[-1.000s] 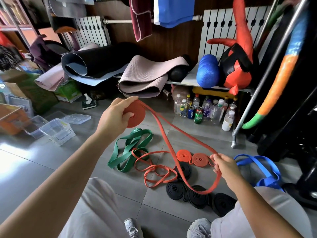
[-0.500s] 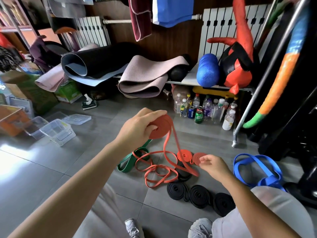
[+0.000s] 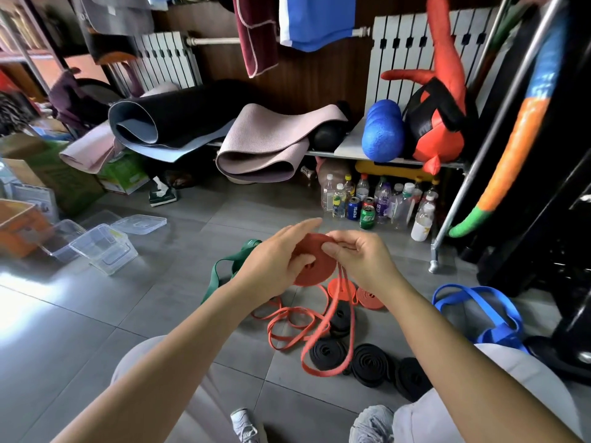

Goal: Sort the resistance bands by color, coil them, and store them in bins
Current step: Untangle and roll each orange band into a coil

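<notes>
My left hand grips a partly wound orange band coil held above the floor. My right hand pinches the same band at the coil's upper edge, and the free loop hangs down to the floor. Below lie two small orange coils, a loose orange band, several black coils, a loose green band and a loose blue band. Clear plastic bins stand at the left.
A bin lid lies beside the bins, with an orange box further left. Bottles and cans stand under a shelf of rolled mats. A metal rack leg is at the right. My knees and shoes are at the bottom.
My left hand brought the coil down and toward the middle. My right hand rose from the band's far end to the coil, and the hanging loop grew shorter.
</notes>
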`<control>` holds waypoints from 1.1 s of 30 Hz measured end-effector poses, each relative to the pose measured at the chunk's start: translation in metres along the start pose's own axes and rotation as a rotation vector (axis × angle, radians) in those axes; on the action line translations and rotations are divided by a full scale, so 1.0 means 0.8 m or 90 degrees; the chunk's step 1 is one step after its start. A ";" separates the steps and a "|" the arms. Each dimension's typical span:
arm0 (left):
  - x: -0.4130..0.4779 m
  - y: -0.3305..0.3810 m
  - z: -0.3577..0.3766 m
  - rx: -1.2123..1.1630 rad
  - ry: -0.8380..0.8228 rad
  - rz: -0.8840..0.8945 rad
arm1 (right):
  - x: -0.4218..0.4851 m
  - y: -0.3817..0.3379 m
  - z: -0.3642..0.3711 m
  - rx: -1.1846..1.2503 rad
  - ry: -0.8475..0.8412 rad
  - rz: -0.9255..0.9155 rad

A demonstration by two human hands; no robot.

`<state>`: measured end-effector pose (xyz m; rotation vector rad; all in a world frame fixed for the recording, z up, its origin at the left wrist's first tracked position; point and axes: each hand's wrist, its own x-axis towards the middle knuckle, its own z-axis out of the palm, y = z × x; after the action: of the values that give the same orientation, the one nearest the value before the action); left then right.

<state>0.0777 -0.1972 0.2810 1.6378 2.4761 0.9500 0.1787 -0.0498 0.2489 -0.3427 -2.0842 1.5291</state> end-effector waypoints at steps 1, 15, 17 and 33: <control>0.001 0.001 -0.001 -0.016 0.003 -0.034 | -0.001 0.001 0.002 -0.006 0.001 0.003; 0.000 0.010 -0.001 -0.288 0.141 -0.160 | -0.032 0.005 -0.003 0.167 0.021 0.057; -0.002 0.015 0.001 -0.307 0.152 -0.155 | -0.031 0.005 -0.002 0.178 0.046 0.050; 0.007 0.020 -0.015 -0.013 0.000 0.033 | -0.017 -0.006 -0.014 0.081 -0.032 0.046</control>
<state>0.0842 -0.1941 0.3004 1.7040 2.4280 0.9774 0.1968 -0.0491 0.2519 -0.3391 -2.0200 1.7207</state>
